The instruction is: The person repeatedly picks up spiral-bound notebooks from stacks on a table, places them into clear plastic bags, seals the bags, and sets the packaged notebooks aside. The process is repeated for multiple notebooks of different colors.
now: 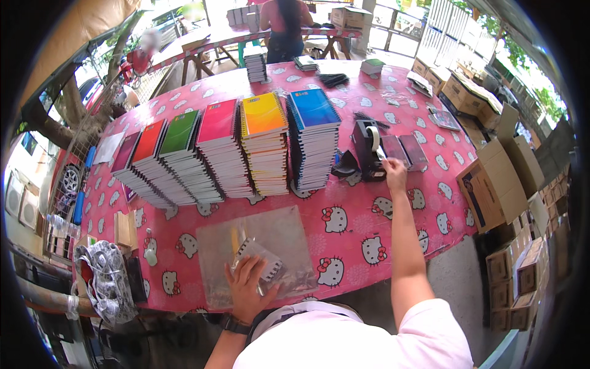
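My left hand lies with fingers stretched out over a small spiral-bound notepad, pressing on it. Under the notepad is a clear plastic sheet spread on the table near me. My right arm reaches forward to a black tape dispenser holding a roll of pale tape. There my right hand is closed in a pinch at the dispenser's front, on a short strip of tape. Just beyond that hand lie dark purple notebooks.
Tall stacks of spiral notebooks in purple, orange, green, pink, yellow and blue stand mid-table. Lace-like rolls sit at the left edge. An open cardboard box is at the right. A person stands at the far table.
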Demonstrator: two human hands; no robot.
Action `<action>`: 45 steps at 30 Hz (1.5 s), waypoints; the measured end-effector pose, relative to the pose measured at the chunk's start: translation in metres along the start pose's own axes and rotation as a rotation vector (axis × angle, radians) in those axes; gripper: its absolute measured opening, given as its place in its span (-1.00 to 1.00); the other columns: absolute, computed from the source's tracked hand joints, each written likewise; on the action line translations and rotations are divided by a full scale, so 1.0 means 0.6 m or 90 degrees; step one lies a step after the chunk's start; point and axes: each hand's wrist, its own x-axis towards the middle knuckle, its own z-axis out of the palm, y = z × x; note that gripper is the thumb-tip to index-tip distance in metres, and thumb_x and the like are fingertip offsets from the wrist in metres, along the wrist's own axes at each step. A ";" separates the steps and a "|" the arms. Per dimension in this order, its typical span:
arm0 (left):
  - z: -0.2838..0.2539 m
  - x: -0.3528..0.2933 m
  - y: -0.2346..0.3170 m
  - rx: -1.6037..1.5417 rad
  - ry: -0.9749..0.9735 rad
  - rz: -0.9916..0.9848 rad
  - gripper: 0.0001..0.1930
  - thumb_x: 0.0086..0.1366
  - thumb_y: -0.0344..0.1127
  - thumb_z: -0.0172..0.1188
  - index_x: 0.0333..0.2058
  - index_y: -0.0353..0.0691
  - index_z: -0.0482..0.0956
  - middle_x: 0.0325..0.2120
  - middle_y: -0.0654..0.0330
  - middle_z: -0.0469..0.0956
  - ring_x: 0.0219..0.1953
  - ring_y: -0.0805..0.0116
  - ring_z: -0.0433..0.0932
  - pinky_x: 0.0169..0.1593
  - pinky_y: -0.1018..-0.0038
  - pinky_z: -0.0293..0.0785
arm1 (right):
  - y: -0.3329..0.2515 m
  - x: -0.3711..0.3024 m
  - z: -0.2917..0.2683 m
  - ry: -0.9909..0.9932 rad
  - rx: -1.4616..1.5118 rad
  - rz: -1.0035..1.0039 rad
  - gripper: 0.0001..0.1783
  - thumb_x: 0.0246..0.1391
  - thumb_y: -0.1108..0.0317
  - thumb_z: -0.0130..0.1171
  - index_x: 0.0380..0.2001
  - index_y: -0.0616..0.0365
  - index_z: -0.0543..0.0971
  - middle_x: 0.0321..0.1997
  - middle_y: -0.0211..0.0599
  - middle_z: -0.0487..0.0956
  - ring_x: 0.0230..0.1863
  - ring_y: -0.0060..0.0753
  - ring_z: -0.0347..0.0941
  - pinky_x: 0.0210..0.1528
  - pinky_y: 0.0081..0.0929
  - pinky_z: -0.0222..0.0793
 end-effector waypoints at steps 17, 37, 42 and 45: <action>-0.009 0.011 -0.006 -0.066 -0.033 -0.018 -0.31 -0.13 -0.03 0.32 0.08 0.08 0.42 0.28 0.10 0.04 0.28 0.14 0.08 0.22 -0.21 -0.20 | -0.471 -0.314 0.135 -0.980 -0.361 -0.511 -0.42 -0.11 -0.14 0.24 -0.63 0.28 0.53 -0.65 -0.36 0.49 -0.58 -0.52 0.38 -0.53 -0.51 0.27; 0.077 0.213 0.080 -0.469 0.075 -0.221 -0.19 -0.26 -0.30 0.55 -0.03 -0.31 0.25 -0.19 0.14 0.40 -0.18 0.37 0.43 -0.09 0.49 0.39 | -0.237 -0.448 -0.038 -0.368 0.385 0.009 -0.07 -0.13 0.21 0.38 0.24 0.16 0.08 0.22 -0.08 0.21 0.23 -0.20 0.17 0.19 -0.26 0.15; 0.168 0.282 0.243 -0.930 -0.028 -0.268 -0.17 -0.06 -0.19 0.46 0.13 -0.23 0.15 -0.09 0.09 0.36 -0.04 0.32 0.36 -0.01 0.49 0.36 | -0.183 -0.299 -0.109 -0.101 0.148 -0.102 0.04 -0.42 0.28 0.48 0.20 0.14 0.16 0.03 -0.20 0.29 0.00 -0.31 0.30 0.03 -0.37 0.26; 0.147 0.280 0.261 -0.799 -0.126 -0.081 -0.31 0.05 -0.20 0.36 0.14 -0.12 0.26 0.07 0.12 0.31 0.14 0.29 0.25 0.12 0.41 0.26 | -0.071 -0.155 -0.185 -0.056 0.205 -0.043 -0.16 -0.47 0.33 0.48 0.01 0.13 0.34 -0.30 -0.55 0.29 -0.32 -0.64 0.23 -0.32 -0.64 0.27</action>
